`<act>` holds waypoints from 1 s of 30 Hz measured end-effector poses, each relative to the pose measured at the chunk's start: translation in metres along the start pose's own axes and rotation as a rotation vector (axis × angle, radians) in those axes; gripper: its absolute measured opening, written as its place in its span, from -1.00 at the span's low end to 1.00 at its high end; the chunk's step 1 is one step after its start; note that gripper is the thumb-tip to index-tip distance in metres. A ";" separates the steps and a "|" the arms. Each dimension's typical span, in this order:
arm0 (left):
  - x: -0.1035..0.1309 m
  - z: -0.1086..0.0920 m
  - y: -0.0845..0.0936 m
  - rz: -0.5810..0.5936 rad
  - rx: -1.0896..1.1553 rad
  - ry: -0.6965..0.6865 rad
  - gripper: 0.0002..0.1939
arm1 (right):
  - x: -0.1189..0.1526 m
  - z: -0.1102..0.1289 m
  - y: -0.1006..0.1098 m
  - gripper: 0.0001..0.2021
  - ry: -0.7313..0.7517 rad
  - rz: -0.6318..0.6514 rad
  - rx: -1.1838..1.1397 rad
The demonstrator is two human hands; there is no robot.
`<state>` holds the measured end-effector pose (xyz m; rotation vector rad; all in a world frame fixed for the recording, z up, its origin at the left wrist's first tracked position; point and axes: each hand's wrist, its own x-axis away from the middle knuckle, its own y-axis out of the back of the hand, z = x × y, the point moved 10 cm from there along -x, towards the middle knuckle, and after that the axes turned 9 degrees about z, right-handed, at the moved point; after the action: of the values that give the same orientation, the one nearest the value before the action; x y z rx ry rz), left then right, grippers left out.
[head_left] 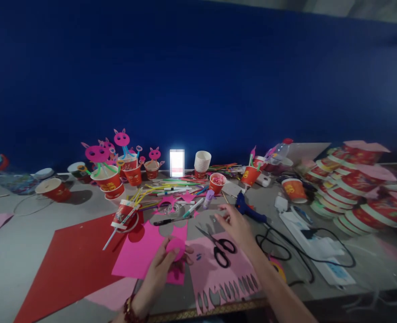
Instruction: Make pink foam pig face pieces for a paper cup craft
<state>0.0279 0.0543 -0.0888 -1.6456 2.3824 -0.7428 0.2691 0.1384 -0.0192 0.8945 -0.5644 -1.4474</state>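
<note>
My left hand [161, 264] is closed on a bright pink paper disc [176, 249], holding it above a bright pink sheet [139, 253] with rounded cut-outs. My right hand [234, 224] reaches over the table with its fingers apart and nothing visible in them. It hovers between black-handled scissors [222, 252] and a blue glue gun [248, 208]. The scissors lie part open on a pale pink sheet [207, 273] with a row of slits along its near edge. A purple glue stick [208, 198] and a black pen [167, 221] lie beyond my hands.
Red paper cups with pink animal faces [98, 153] stand at the back left. A big red sheet [73, 258] lies at left, a tipped cup [124, 214] above it. Stacked paper bowls [363, 190] and a white power strip [314, 249] with black cords are at right.
</note>
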 end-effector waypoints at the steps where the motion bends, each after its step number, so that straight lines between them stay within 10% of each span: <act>1: -0.001 0.000 -0.002 0.014 -0.046 0.005 -0.65 | -0.009 -0.005 -0.004 -0.76 -0.010 0.000 -0.060; 9: -0.001 -0.042 -0.011 0.059 -0.929 -0.142 -0.75 | -0.047 0.010 -0.027 -0.77 0.095 0.057 -0.287; 16: 0.007 -0.046 0.004 -0.148 -1.573 -0.272 -0.86 | 0.003 0.050 -0.033 -0.78 0.121 0.321 -0.438; 21: 0.018 -0.053 0.010 -0.341 -1.695 -0.430 -0.49 | 0.036 0.071 -0.048 -0.76 0.125 0.460 -0.458; 25: 0.021 -0.067 -0.020 -0.119 -1.643 -0.513 -0.36 | 0.053 0.088 -0.059 -0.70 0.147 0.557 -0.411; 30: 0.021 -0.065 -0.054 0.258 -1.635 -0.412 -0.83 | 0.067 0.116 -0.059 -0.72 0.272 0.666 -0.376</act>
<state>0.0389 0.0405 -0.0036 -1.3132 2.6593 1.8401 0.1468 0.0581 -0.0120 0.5158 -0.3210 -0.7713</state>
